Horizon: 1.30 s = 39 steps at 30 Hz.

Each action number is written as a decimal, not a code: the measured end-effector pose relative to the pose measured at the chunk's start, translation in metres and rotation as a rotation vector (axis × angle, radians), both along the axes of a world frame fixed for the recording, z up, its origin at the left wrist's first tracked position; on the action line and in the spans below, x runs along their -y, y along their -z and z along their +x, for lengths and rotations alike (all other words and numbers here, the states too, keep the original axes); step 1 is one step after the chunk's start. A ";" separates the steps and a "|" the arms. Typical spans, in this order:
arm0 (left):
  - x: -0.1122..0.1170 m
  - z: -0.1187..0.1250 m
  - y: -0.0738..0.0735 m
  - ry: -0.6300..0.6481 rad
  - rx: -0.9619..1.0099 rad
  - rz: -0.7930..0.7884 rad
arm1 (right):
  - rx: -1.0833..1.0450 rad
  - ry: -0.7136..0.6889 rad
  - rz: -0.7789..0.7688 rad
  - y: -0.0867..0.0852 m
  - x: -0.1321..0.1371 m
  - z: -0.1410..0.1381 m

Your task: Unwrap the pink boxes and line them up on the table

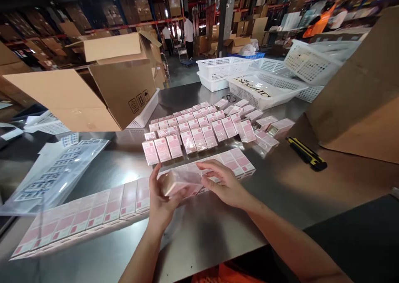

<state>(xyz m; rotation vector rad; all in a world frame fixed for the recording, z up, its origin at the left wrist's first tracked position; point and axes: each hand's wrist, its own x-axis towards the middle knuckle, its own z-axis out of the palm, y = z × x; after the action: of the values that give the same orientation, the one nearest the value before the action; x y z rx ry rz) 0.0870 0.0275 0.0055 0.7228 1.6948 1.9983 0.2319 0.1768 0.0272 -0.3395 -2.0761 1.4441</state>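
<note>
My left hand and my right hand hold one small pink box in a clear plastic wrap between them, just above the steel table. The left fingers curl round its left end. Fingers of the right hand pinch the wrap at its right end. Under and behind my hands runs a long row of pink-and-white boxes lying flat. Further back, several more wrapped pink boxes lie in rows.
An open cardboard carton lies on its side at the left. Clear sheets of labels lie beside it. White plastic baskets stand at the back right. A yellow-and-black utility knife rests on brown cardboard. People stand far back.
</note>
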 end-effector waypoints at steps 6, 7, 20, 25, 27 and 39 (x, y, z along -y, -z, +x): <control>0.007 0.001 0.009 0.093 -0.276 -0.095 | 0.034 -0.132 0.346 -0.007 0.013 0.008; 0.008 0.002 0.010 0.113 -0.319 -0.116 | 0.032 -0.188 0.394 -0.010 0.015 0.011; 0.000 0.008 -0.001 0.045 0.069 0.089 | -0.129 0.054 -0.046 0.001 0.026 0.011; -0.001 0.012 -0.008 -0.013 0.132 0.105 | -0.028 0.054 0.115 0.001 0.025 0.008; -0.002 0.011 -0.010 -0.044 0.121 0.112 | -0.061 0.046 0.115 0.004 0.026 0.008; 0.000 0.003 0.002 -0.102 -0.022 0.030 | -0.266 0.162 0.170 0.002 0.025 0.000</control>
<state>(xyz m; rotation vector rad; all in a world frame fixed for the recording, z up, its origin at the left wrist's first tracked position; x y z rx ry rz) 0.0897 0.0279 0.0033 0.6835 1.7504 2.0958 0.2315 0.1521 0.0256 -0.2280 -1.8924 1.1424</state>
